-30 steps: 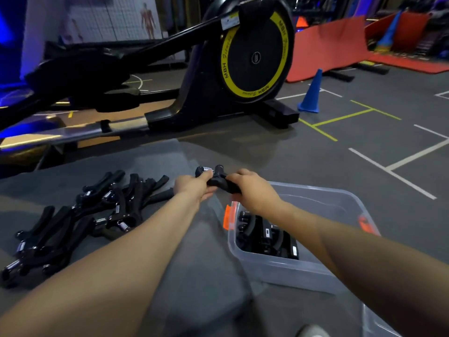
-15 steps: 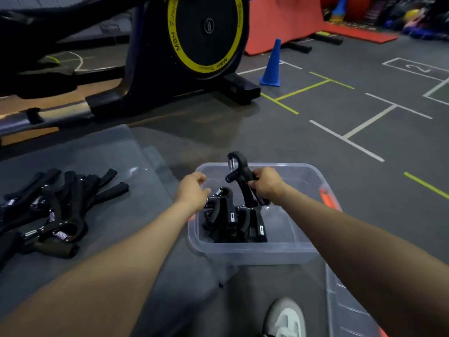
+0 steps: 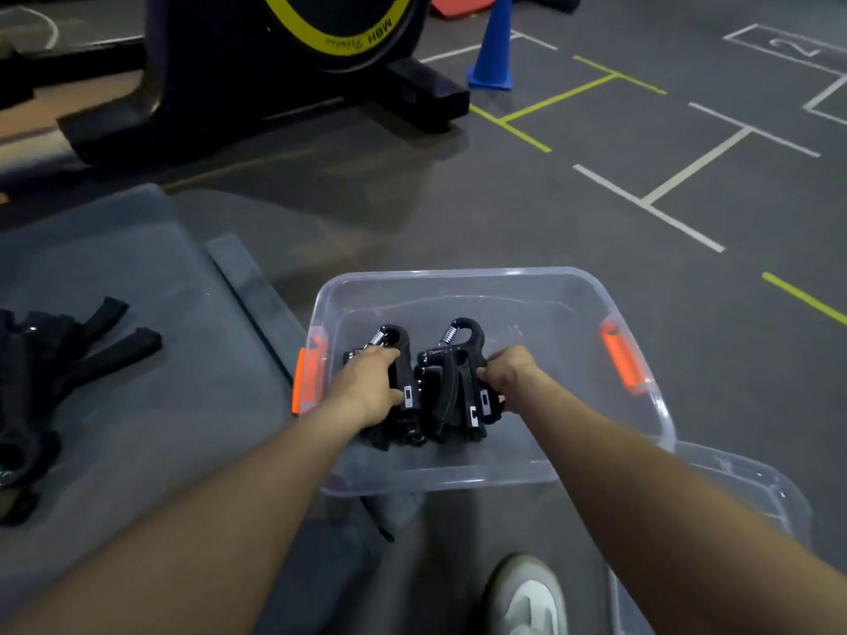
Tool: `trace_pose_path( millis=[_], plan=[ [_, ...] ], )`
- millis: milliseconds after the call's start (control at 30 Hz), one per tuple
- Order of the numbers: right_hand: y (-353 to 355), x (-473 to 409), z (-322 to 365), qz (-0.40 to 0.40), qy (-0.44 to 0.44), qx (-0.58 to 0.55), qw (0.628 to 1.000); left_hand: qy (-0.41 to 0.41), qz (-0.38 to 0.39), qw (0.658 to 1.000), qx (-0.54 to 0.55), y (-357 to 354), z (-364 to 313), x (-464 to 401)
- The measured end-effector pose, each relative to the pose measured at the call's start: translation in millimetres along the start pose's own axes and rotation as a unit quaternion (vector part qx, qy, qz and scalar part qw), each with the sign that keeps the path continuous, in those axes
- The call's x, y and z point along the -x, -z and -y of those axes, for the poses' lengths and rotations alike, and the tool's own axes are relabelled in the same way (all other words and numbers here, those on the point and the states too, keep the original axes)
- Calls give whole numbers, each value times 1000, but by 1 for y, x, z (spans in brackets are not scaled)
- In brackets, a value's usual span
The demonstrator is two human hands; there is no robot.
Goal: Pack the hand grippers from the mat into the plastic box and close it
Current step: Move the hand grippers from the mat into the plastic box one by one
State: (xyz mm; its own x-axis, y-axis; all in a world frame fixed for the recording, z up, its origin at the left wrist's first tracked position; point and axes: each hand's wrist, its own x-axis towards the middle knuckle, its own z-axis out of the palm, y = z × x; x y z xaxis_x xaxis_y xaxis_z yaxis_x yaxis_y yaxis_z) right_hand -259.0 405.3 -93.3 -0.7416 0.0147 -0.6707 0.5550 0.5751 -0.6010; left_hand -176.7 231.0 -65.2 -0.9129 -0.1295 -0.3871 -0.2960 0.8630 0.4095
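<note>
**Q:** Two hands are in view. What is on the far left?

**A:** Several black hand grippers [image 3: 50,359] lie piled at the left edge of a grey mat [image 3: 151,405], handles splayed toward its middle. They are well apart from both hands.

**Q:** And moving right?

**A:** A clear plastic box [image 3: 495,286] sits on the grey floor, its left wall touching the mat's right edge, with an orange latch [image 3: 308,382] there and another on the right wall. Inside, toward the near left corner, a cluster of packed grippers [image 3: 440,387] stands upright, spring ends pointing away from the person.

**Q:** What are the hands doing?

**A:** The left hand [image 3: 366,387] is curled over the left side of that cluster, fingers closed on a gripper. The right hand [image 3: 508,368] presses the cluster's right side, fingers bent around a handle.

**Q:** Anything further right?

**A:** A clear lid [image 3: 751,492] lies beside the box's near right corner. A pale shoe [image 3: 527,593] shows at the bottom edge.
</note>
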Motion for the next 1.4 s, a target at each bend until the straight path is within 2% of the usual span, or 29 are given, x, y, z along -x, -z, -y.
trace_pose_path(
  millis=[233,467,767,833,1000,1233,1400],
  plan=[
    [-19,-33,-17,-29,-15,-97,995,2,17,1000,-6,-17,4,-20],
    [-35,-42,-30,5,-6,-147,989,6,15,1000,10,-29,7,-29],
    [-20,-34,-27,-33,66,8,997,19,8,1000,8,-29,2,-28],
    [-17,-29,-21,-45,77,9,996,20,4,1000,10,-24,1,-26],
    [-22,1,22,-40,135,-49,989,11,-35,999,31,4,-3,-4],
    [-65,84,103,-18,252,25,967,104,-136,979,113,78,47,65],
    [-114,145,150,21,305,101,947,162,-201,954,153,136,86,115]
  ],
)
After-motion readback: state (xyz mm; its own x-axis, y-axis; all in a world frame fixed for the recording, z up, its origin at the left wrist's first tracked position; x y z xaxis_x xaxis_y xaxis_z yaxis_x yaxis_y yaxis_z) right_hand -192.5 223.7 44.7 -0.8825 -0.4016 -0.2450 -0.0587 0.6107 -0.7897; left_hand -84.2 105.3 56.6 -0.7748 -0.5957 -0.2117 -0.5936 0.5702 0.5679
